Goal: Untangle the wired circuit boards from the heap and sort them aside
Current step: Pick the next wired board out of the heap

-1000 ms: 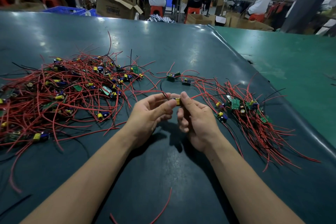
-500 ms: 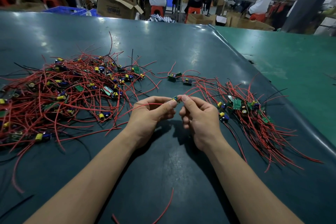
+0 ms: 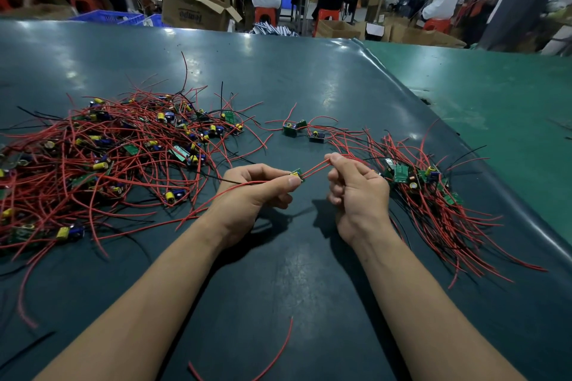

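While left hand (image 3: pixel 253 192) pinches board (image 3: pixel 296 173) and right hand (image 3: pixel 356 189) grips its red leads (image 3: pixel 315 168): risk tearing solder joints if yanked, or snagging on heap (image 3: pixel 102 158).

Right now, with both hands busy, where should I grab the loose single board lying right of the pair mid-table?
Take the single board by its dark body, from above on its near-left side. Its red wires trail right into the sorted pile, so that side is cluttered; the near-left side faces bare mat.

Single head-worn view, looking forward and down, close above the dark surface (image 3: pixel 278 77), workshop beyond.
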A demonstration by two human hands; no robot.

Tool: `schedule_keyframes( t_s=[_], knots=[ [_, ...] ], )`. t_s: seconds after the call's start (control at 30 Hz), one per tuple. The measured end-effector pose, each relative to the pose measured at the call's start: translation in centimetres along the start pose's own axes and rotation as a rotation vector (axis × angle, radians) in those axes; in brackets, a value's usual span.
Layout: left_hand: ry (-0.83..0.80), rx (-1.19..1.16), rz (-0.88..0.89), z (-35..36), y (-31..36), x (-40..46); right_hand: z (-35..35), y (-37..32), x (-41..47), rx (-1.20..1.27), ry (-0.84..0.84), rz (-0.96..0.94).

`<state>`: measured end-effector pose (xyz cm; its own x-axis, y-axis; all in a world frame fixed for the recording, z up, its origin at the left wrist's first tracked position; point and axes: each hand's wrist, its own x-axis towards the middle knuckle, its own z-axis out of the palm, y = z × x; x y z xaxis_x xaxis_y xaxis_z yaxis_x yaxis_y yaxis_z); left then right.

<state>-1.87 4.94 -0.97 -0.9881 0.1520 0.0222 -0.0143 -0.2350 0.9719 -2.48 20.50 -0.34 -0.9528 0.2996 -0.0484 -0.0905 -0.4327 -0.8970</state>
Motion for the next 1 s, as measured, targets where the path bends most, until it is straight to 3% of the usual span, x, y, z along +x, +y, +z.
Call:
schedule_keyframes(
  t_s=[0.17, 0.3, 0.43, 0.67, 0.87, 1.0],
  knots=[
    [-0.037, 0.030, -0.028, 0.0, 0.1, -0.2, -0.4, 0.1, 0.3, -0.267, 0.068, -0.284],
    [-0.054, 0.022, -0.056, -0.2, 0.3, -0.3, -0.3, -0.2, 0.2, -0.101, 0.042, -0.153],
    [-0.100, -0.005, -0.077, -0.4, 0.5, -0.3, -0.7, -0.9, 0.2, 0.113, -0.096, 0.038],
    [-0.167, -0.011, -0.118, -0.7, 0.8, -0.5, -1.4, -1.9, 0.5, 0.132, -0.213, 0.147],
    [-0.044, -0.060, -0.065, -1.4, 1.0, -0.2, -2.2, -2.1, 0.6, -0.213, -0.220, 0.097],
    [-0.138, 0.019, -0.098, -1.6, 1.1, -0.5, -2.4, -2.0, 0.6, -0.446, -0.139, -0.004]
  ],
)
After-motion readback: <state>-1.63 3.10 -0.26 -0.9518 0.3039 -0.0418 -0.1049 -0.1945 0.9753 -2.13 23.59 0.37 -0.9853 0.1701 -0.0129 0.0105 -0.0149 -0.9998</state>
